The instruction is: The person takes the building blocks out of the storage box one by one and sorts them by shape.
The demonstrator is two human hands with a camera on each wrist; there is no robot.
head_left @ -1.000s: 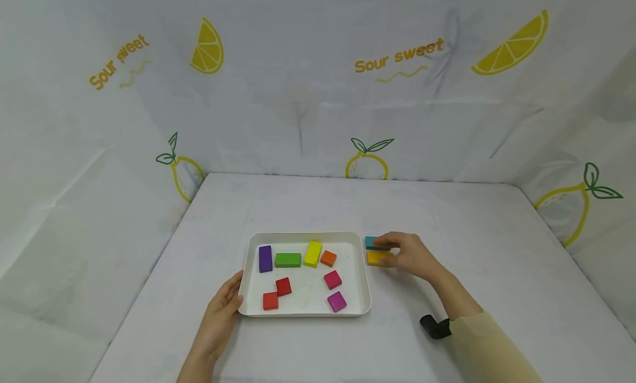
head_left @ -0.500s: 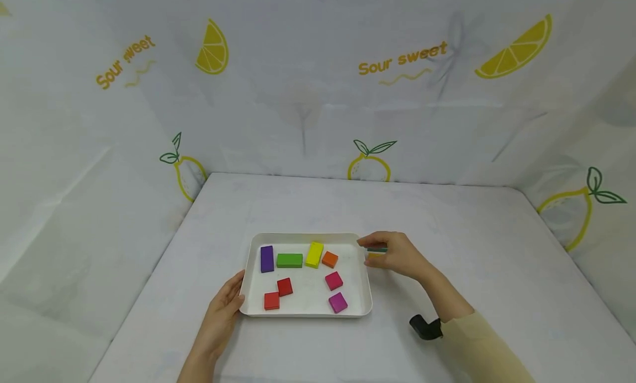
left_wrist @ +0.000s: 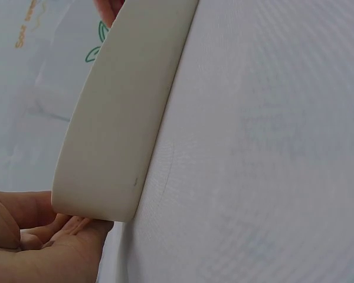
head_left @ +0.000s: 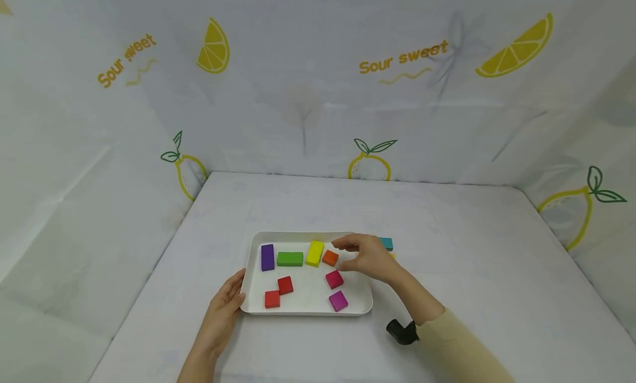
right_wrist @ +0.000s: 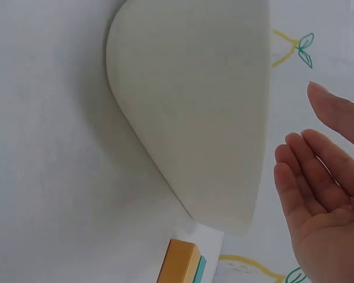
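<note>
A white tray (head_left: 304, 312) holds several coloured blocks: purple (head_left: 267, 257), green (head_left: 290, 259), yellow (head_left: 314, 253), orange (head_left: 330, 257), crimson (head_left: 334, 279), magenta (head_left: 338, 301) and two red ones (head_left: 285, 285). My right hand (head_left: 348, 254) hovers over the tray's right side near the orange block, fingers relaxed and empty; the right wrist view shows its bare palm (right_wrist: 327, 194). My left hand (head_left: 226, 306) rests against the tray's front left corner, seen in the left wrist view (left_wrist: 41, 236) beside the tray wall (left_wrist: 130, 118). Just right of the tray lie a teal block (head_left: 386, 243) and a yellow-orange block (right_wrist: 178, 264).
The tray stands on a white cloth-covered table (head_left: 472, 250), enclosed at the back and sides by lemon-print fabric walls (head_left: 318, 96). A black wrist mount (head_left: 399, 332) sits on my right forearm. Bare tabletop lies behind and to the right of the tray.
My right hand has let go of the teal and yellow-orange blocks beside the tray and moved left over the tray, empty. The left hand has stayed at the tray's corner.
</note>
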